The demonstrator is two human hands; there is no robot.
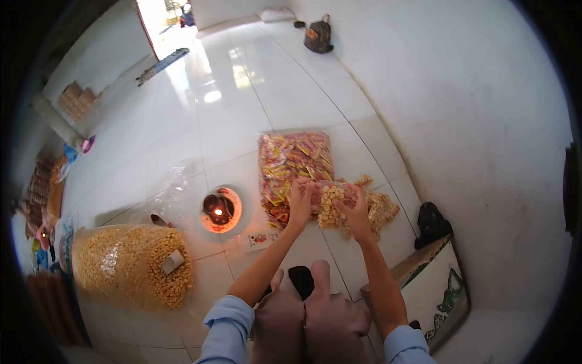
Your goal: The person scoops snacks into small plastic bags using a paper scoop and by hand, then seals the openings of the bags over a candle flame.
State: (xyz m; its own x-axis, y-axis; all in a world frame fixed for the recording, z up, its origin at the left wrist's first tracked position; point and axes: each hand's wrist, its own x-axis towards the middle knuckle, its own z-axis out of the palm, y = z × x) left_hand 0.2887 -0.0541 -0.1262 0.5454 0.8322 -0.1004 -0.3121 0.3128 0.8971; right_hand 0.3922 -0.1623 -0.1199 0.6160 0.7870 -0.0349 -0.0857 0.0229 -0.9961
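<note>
Out in front of me, both hands hold a small clear plastic bag (331,200) with pale yellow snack pieces in its lower part. My left hand (301,203) is closed on the bag's left end, and my right hand (355,213) pinches its right side. Just beyond them lies a large clear pack of red and yellow sachets (295,161). Right of my hands is a heap of filled snack packets (379,212). To the left, a lit flame burns in a dark holder on an orange-rimmed plate (236,219). Printed flat bags (257,239) lie nearby.
A big clear sack of snack pieces (115,258) lies at left with a white cup (173,261) in it. At right are a black bag (431,224) and a wood-edged board (424,291) beside the wall. A backpack (319,36) stands farther off.
</note>
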